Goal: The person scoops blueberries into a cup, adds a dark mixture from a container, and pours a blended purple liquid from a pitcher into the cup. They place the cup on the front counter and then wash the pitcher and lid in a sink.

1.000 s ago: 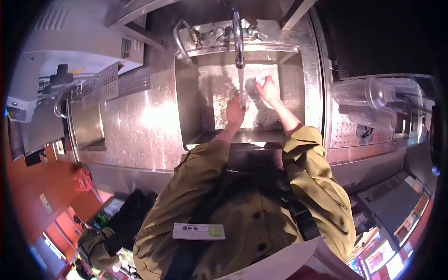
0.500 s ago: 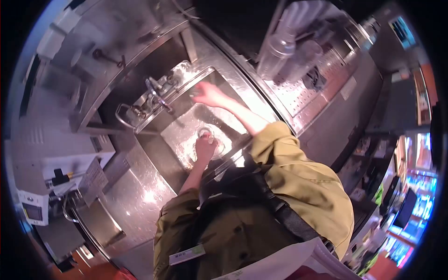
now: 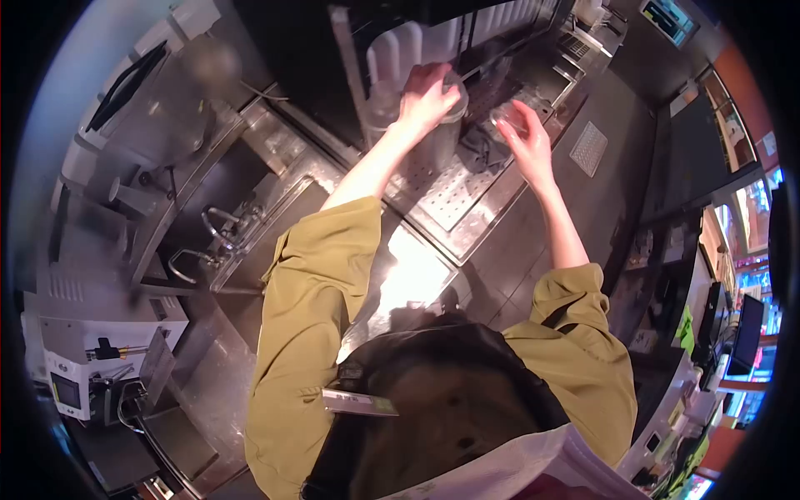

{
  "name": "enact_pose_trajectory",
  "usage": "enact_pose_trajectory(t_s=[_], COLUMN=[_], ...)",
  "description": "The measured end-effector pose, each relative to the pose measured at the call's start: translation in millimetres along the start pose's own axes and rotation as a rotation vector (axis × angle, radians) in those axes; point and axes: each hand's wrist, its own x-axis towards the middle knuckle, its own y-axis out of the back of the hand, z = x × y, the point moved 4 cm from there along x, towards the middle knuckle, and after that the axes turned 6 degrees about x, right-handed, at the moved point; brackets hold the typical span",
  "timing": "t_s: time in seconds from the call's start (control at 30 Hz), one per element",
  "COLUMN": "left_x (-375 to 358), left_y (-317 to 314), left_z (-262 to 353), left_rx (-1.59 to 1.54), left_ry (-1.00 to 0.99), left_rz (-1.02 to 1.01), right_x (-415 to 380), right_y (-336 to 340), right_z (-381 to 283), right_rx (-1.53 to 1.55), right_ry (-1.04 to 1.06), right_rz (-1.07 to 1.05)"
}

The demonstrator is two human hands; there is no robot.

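Observation:
My left hand (image 3: 427,102) reaches over the perforated drain tray, its fingers curled at the top of a tall clear plastic container (image 3: 442,137). Other clear containers (image 3: 383,104) stand just to its left. To the right, my right hand (image 3: 532,146) pinches a small clear cup (image 3: 506,115) between thumb and fingers, above the tray's right side. A dark crumpled cloth (image 3: 482,148) lies on the tray between the two hands.
The perforated metal tray (image 3: 446,196) sits beside the steel sink (image 3: 287,200) with its taps (image 3: 221,229). A white machine (image 3: 108,342) with a small screen stands at the left. Grey floor tiles (image 3: 508,250) show to the right, with a dark counter and shelves beyond.
I have turned right from the sink to the drain tray. Both hands have left the basin; the left is now at the tall containers, the right beside them with the small cup.

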Motion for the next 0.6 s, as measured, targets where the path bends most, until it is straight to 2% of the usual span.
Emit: enact_pose_trajectory(t_s=[0.03, 0.1, 0.17, 0.2, 0.23, 0.3, 0.4, 0.43, 0.47, 0.5, 0.53, 0.57, 0.6], left_x=[4.5, 1.5, -8.0, -11.5, -13.1, -15.1, -34.1, -40.3, -52.3, -67.3, -88.8, -102.4, -116.4], left_y=[-11.2, -31.3, -41.2, -44.2, -44.6, -42.1, -32.6, -22.8, -14.1, -4.2, 10.6, 33.0, 61.6], left_z=[0.5, -6.1, -13.6, -14.3, -13.9, -14.2, -8.4, 4.1, 9.8, 17.1, 17.1, 25.3, 28.8], left_rx=[0.035, 0.003, 0.006, 0.003, -0.03, -0.087, -0.162, -0.199, -0.163, -0.154, -0.086, -0.139, -0.054], left_ry=[0.09, 0.204, 0.237, 0.259, 0.303, 0.381, 0.425, 0.44, 0.666, 0.609, 0.587, 0.565, 0.57], left_rz=[-0.153, -0.27, -0.305, -0.319, -0.313, -0.303, -0.174, -0.132, -0.293, -0.177, -0.213, -0.284, -0.447], right_x=[15.2, 43.8, 62.3, 70.1, 78.4, 91.6, 89.4, 86.0, 83.2, 81.5, 75.7, 70.9, 65.1], right_y=[1.6, -6.4, -24.1, -33.4, -44.3, -70.2, -86.9, -89.5, -91.2, -90.4, -80.7, -70.4, -59.4], right_z=[-2.1, 18.7, 19.8, 19.1, 19.7, 31.2, 37.6, 40.5, 44.0, 45.9, 32.5, 14.8, -7.0], right_rx=[0.056, -0.015, 0.111, 0.151, 0.084, -0.148, -0.186, -0.204, -0.228, -0.256, -0.305, -0.267, -0.237], right_ry=[0.017, 0.162, 0.184, 0.197, 0.292, 0.268, 0.299, 0.32, 0.344, 0.367, 0.513, 0.526, 0.538], right_rz=[-0.058, -0.125, -0.197, -0.241, -0.25, -0.39, -0.477, -0.459, -0.441, -0.424, -0.339, -0.29, -0.234])
